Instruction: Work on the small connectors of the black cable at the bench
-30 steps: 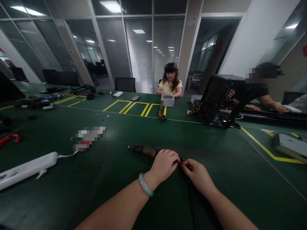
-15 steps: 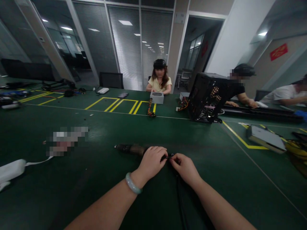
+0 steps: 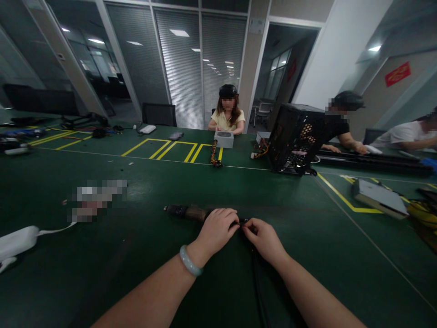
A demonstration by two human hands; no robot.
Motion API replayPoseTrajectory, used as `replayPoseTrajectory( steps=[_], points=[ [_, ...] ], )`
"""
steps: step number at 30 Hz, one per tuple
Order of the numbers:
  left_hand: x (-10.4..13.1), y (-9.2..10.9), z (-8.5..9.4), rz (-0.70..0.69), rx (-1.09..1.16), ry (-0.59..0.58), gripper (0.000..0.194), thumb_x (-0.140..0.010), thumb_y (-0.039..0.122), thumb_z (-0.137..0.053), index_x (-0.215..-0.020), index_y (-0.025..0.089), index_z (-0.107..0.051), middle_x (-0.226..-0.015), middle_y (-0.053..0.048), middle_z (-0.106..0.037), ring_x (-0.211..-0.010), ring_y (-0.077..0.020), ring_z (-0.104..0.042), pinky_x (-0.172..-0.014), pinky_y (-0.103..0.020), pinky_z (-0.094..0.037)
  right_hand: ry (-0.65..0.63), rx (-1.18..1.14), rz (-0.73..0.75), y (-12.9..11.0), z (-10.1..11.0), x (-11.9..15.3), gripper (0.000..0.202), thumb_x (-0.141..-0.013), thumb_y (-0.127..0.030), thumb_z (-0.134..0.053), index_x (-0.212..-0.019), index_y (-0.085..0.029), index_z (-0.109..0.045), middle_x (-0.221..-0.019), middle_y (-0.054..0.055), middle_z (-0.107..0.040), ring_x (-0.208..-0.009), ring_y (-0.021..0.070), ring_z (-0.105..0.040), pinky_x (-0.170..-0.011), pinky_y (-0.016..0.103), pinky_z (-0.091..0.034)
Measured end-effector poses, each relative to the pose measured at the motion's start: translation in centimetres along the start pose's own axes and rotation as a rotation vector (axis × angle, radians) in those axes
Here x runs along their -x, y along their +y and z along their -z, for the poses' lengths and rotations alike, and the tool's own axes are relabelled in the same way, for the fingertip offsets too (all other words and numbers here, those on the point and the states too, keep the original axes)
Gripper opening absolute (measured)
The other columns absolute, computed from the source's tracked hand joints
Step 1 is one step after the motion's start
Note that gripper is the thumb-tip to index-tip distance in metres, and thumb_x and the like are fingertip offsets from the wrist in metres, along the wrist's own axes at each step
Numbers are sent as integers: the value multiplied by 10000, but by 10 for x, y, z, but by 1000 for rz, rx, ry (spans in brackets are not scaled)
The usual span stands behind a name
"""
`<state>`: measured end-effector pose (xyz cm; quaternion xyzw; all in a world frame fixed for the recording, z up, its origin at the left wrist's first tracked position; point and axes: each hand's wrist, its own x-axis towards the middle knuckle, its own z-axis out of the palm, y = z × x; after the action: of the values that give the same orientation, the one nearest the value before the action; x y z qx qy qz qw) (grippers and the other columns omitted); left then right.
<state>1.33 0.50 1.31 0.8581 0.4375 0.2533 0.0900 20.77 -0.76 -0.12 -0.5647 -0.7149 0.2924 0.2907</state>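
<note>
A dark, elongated tool (image 3: 194,213) with a metal tip lies on the green table, its tip pointing left. Over its right part rests my left hand (image 3: 218,230), fingers curled round it and fingertips bent down. My right hand (image 3: 263,237) is just to the right, thumb and forefinger pinched on the tool's right end, close to my left fingertips. The exact spot between the fingertips is too small and dark to make out. A black cable (image 3: 257,284) runs from beside my right hand toward the table's near edge.
Beyond my hands stand a black computer case (image 3: 295,139) and a grey power supply (image 3: 224,139) before a seated person (image 3: 228,116). A grey box (image 3: 379,198) lies right, a white power strip (image 3: 18,246) left. Another person (image 3: 341,125) works at the far right.
</note>
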Motion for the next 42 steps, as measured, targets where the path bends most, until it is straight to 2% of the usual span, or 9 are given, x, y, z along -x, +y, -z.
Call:
replayPoseTrajectory(
  steps=[4,10,14,19,28,33,39,42],
  points=[
    [0,1,2,-6,-8,11,148,-919,224,-570,-1062,250,-602,-1223,-11,-583,-1141,-209,-532,-973,-399,-404,4,-21,9,0,-1,0,157,-873,-302,-536,-825,-213,-657,-789,4,-670,-716,165,-609,-633,243,-421],
    [-1,0,0,-28,-8,9,80,-923,226,-565,-970,239,-628,-1165,-11,-606,-1097,-209,-548,-959,-398,-406,13,-12,19,5,-3,-1,142,-862,-284,-540,-814,-210,-651,-763,-4,-654,-703,157,-597,-626,232,-413],
    [-1,-2,-1,-37,-18,-5,118,-883,210,-618,-997,240,-619,-1194,-14,-598,-1124,-219,-537,-969,-417,-397,18,0,20,6,-4,-1,146,-867,-277,-529,-817,-205,-646,-763,1,-647,-705,159,-594,-621,230,-412],
    [-1,-1,0,-30,-37,-6,139,-896,172,-579,-1013,239,-609,-1194,-12,-598,-1119,-208,-542,-965,-406,-400,14,42,35,5,-3,-2,135,-862,-268,-534,-804,-208,-640,-765,0,-641,-706,161,-589,-625,235,-412],
    [-1,-1,1,-30,-32,8,97,-916,230,-566,-997,230,-620,-1174,-24,-602,-1106,-216,-550,-958,-408,-406,18,28,40,3,-2,-2,143,-869,-272,-532,-812,-211,-648,-767,-4,-648,-701,159,-592,-628,240,-413],
    [-1,1,4,-35,-7,13,163,-915,227,-576,-1073,252,-603,-1167,-5,-611,-1102,-199,-551,-948,-384,-404,12,24,35,3,-2,-2,141,-873,-276,-532,-807,-214,-641,-755,-11,-640,-688,153,-585,-617,234,-408],
    [-2,-1,2,-51,-44,-17,160,-868,247,-644,-1026,254,-620,-1173,-7,-613,-1090,-211,-551,-945,-389,-392,13,30,50,5,-2,-2,119,-862,-261,-541,-822,-216,-644,-772,-8,-643,-715,157,-595,-638,235,-418],
    [-2,-2,-1,-53,-52,-26,151,-877,212,-620,-1022,252,-620,-1187,-12,-611,-1101,-217,-546,-949,-398,-391,11,32,49,6,-2,-2,122,-860,-257,-538,-827,-215,-648,-775,-5,-645,-717,160,-596,-643,239,-422]
  ],
)
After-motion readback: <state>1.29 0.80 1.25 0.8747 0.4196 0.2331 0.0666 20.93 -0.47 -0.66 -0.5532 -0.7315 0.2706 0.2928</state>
